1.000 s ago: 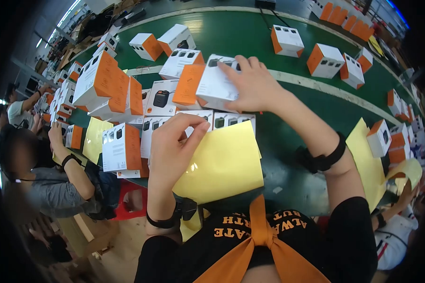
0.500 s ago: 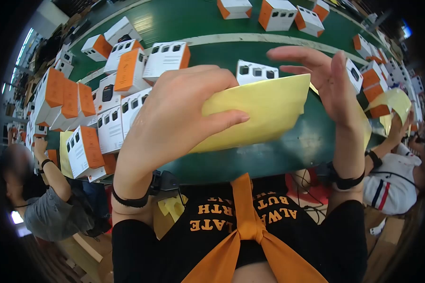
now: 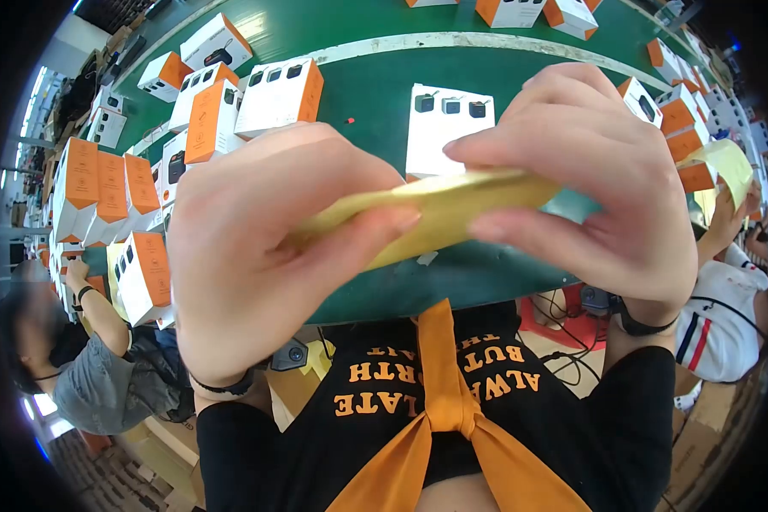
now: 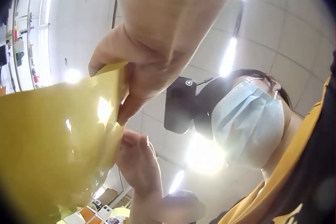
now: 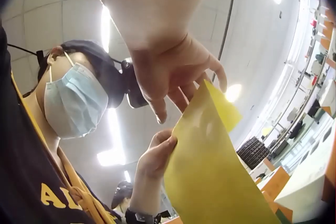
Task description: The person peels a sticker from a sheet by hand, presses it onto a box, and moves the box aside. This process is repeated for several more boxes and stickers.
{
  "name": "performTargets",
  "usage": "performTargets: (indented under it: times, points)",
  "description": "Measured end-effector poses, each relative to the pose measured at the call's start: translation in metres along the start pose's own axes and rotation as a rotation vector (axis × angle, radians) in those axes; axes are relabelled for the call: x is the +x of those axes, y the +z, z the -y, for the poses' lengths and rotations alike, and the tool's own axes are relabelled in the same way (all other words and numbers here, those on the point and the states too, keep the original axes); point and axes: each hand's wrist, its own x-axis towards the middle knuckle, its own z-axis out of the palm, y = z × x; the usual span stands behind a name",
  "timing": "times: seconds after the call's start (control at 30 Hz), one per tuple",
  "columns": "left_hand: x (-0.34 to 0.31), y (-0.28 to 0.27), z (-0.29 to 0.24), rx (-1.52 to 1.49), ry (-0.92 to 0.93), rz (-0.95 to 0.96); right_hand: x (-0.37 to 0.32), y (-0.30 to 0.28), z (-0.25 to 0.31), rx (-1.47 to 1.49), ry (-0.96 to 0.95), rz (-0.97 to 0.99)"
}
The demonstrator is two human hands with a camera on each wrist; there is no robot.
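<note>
A glossy yellow sheet (image 3: 461,209) is held up over the table's front, seen nearly edge-on in the head view. My left hand (image 3: 273,239) pinches its left part, thumb on the near side and fingers behind. My right hand (image 3: 606,171) is at the right end, thumb and forefinger apart with the sheet's edge between them. In the right wrist view the sheet (image 5: 210,161) rises to a corner at the right hand's fingers (image 5: 160,109). Just behind the sheet, a white box (image 3: 448,128) with pictures of small devices lies on the green table.
White and orange boxes (image 3: 102,192) crowd the table's left side, with another box (image 3: 277,98) nearer the middle. More boxes (image 3: 683,124) stand at the right. People sit on both sides, and the one at the right holds a yellow sheet (image 3: 725,171).
My right hand left the white box and came round to the sheet's right end. The left hand lifted the sheet off the table and tilted it edge-on. The white box now lies behind it.
</note>
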Motion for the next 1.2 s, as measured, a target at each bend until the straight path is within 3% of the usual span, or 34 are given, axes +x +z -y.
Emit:
performTargets:
  times: [0.13, 0.23, 0.4, 0.6, 0.7, 0.83, 0.9, 1.0, 1.07, 1.13, 1.2]
  points:
    - [-0.001, -0.002, 0.002, -0.002, 0.074, -0.004, 0.008, 0.002, -0.004, 0.009, -0.100, 0.077]
    - [0.001, -0.003, 0.003, 0.007, 0.150, -0.002, 0.006, 0.005, -0.006, 0.161, 0.048, 0.123]
    - [0.013, -0.011, 0.002, 0.289, 0.337, 0.098, 0.010, 0.004, -0.009, 0.187, -0.048, 0.070]
    - [0.012, -0.002, 0.001, 0.128, 0.215, 0.075, 0.014, 0.006, -0.008, 0.282, 0.005, 0.045]
    - [0.015, 0.001, 0.003, 0.156, 0.268, 0.052, 0.015, -0.004, -0.012, 0.092, -0.044, 0.140]
    - [0.014, 0.001, 0.003, 0.098, 0.224, 0.046, 0.017, 0.002, -0.012, 0.193, -0.028, 0.083]
    - [0.014, 0.005, 0.004, 0.108, 0.184, -0.027, 0.024, 0.003, -0.010, -0.126, -0.133, -0.094]
    - [0.013, 0.010, 0.003, 0.118, 0.142, -0.043, 0.023, 0.010, -0.014, -0.206, -0.304, -0.099]
    - [0.014, 0.009, 0.003, 0.100, 0.098, -0.041, 0.010, 0.026, -0.010, -0.245, -0.317, -0.139]
    - [0.013, 0.008, 0.003, 0.086, 0.051, -0.043, 0.007, 0.042, -0.005, -0.323, -0.282, -0.398]
    - [0.012, 0.009, -0.001, -0.031, -0.098, -0.043, 0.003, 0.046, -0.007, -0.352, -0.293, -0.405]
